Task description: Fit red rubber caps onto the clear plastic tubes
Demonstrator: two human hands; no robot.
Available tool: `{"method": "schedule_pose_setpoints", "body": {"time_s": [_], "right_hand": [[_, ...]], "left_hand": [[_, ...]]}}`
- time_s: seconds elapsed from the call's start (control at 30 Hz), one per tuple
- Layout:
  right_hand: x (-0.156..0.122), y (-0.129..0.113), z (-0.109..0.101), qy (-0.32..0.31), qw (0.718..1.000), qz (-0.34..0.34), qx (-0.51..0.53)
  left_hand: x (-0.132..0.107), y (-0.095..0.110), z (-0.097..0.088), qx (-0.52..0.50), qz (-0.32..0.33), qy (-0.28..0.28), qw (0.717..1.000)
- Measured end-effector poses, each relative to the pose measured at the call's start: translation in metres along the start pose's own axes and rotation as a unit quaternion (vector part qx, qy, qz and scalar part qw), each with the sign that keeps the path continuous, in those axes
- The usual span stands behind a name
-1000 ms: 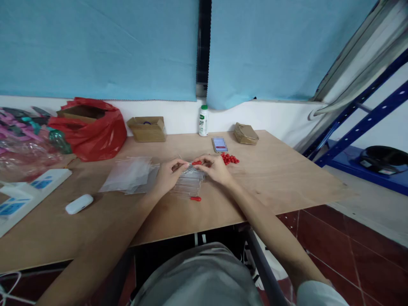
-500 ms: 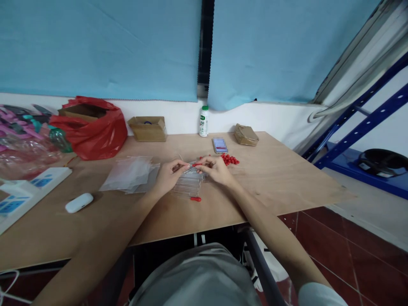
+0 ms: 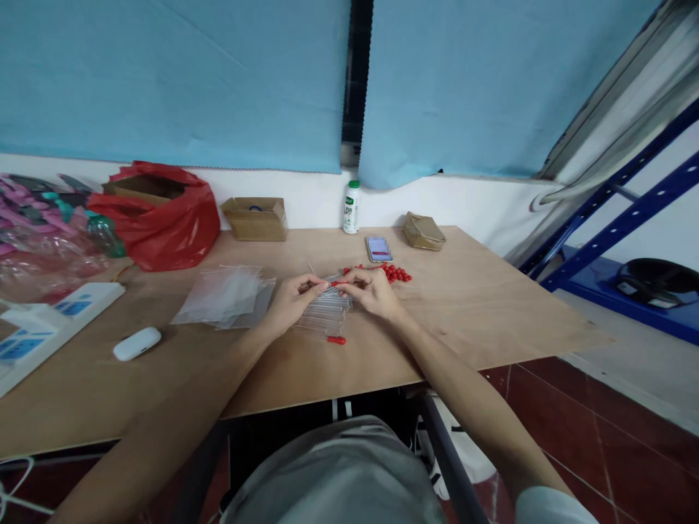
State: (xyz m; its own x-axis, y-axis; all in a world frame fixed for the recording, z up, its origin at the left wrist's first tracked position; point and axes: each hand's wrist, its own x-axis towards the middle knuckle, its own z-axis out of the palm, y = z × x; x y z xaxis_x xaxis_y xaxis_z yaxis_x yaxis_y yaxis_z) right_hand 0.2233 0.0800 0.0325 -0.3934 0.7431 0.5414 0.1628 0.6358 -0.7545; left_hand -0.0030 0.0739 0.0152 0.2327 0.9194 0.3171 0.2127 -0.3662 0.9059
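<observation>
1. In the head view, I see the person's left hand (image 3: 295,300) pinching a thin clear tube (image 3: 310,268), its tip poking out past the fingers.
2. Facing it, the right hand (image 3: 376,292) grips a small red cap (image 3: 335,284) at its fingertips, right at the left hand's fingertips; whether tube and cap are joined I can't make out.
3. Both are over a row of clear tubes (image 3: 323,318) lying on the wooden surface (image 3: 491,313).
4. A separate red cap (image 3: 337,340) lies at the row's near end; a heap of red caps (image 3: 397,274) sits just beyond the right hand.
5. Clear plastic bags (image 3: 218,297) lie left of the left hand.
</observation>
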Motion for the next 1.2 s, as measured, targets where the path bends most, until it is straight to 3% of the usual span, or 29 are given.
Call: {"method": "schedule_pose_setpoints", "body": {"time_s": [0.73, 1.03, 1.2], "right_hand": [[-0.003, -0.009, 0.008, 0.054, 0.988, -0.056, -0.130], [0.001, 0.003, 0.005, 0.003, 0.997, 0.041, 0.062], [0.000, 0.002, 0.004, 0.006, 0.998, 0.038, 0.057]], "left_hand": [[-0.002, 0.001, 0.011, -0.099, -0.023, 0.024, 0.995], [-0.003, 0.000, 0.003, -0.018, 0.004, 0.000, 1.000], [-0.002, 0.000, 0.003, 0.001, 0.014, 0.005, 1.000]]}}
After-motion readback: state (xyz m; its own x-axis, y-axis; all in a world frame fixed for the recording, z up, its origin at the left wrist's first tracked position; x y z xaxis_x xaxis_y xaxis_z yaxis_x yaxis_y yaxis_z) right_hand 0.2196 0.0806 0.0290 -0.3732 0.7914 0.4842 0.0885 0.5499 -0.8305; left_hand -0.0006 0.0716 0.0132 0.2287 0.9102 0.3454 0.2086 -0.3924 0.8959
